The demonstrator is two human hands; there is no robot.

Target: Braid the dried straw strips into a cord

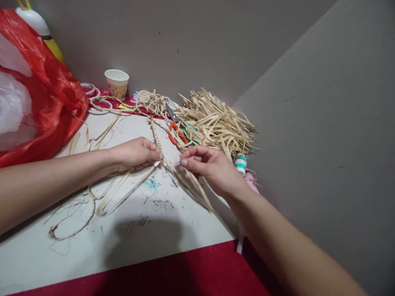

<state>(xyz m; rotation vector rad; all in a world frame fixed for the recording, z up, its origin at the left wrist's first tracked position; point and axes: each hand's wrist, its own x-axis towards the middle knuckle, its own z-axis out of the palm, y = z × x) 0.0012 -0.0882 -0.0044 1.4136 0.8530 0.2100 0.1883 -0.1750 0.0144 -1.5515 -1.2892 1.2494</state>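
Note:
My left hand (135, 154) lies on a stained white board (160, 222), its fingers pinched on flat straw strips at the near end of a braided straw cord (155, 133). The braid runs away from me toward a coil of braided cord (151, 100). My right hand (210, 166) is close beside it, fingers curled and pinching other loose straw strips (197, 189) that fan out toward me. More strips (120, 191) trail from under my left hand.
A pile of loose straw (216, 119) sits at the back right, with orange-handled scissors (174, 129) against it. A paper cup (117, 83), white rings (98, 105) and a red plastic bag (40, 98) stand at the left. A tape roll (240, 163) lies by my right wrist. Grey walls enclose the corner.

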